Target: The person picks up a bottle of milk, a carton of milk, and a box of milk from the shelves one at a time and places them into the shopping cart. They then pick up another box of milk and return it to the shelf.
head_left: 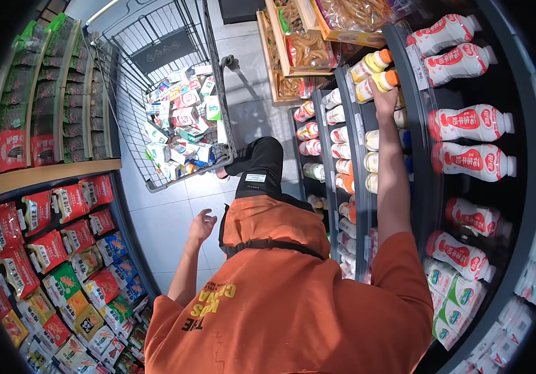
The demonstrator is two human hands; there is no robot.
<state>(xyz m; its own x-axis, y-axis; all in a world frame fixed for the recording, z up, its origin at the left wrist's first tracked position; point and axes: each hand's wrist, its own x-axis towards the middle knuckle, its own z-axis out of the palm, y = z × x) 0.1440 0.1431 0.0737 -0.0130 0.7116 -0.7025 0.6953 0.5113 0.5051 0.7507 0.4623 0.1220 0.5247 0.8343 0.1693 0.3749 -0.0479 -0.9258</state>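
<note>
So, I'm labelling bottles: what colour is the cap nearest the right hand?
Orange cap, in head view.

Around the left hand point(202, 225), left of centre, bare floor tiles point(167, 234) give room to pass, bounded by the shopping cart point(167, 50) at upper left and racked red packets point(71, 202) at the left edge. At upper right, the orange-capped bottle point(367, 91) and a shelf edge point(419, 112) crowd the right hand point(386, 100); beyond that edge, a dark gap separates two pairs of red-and-white bottles point(467, 123).
</note>
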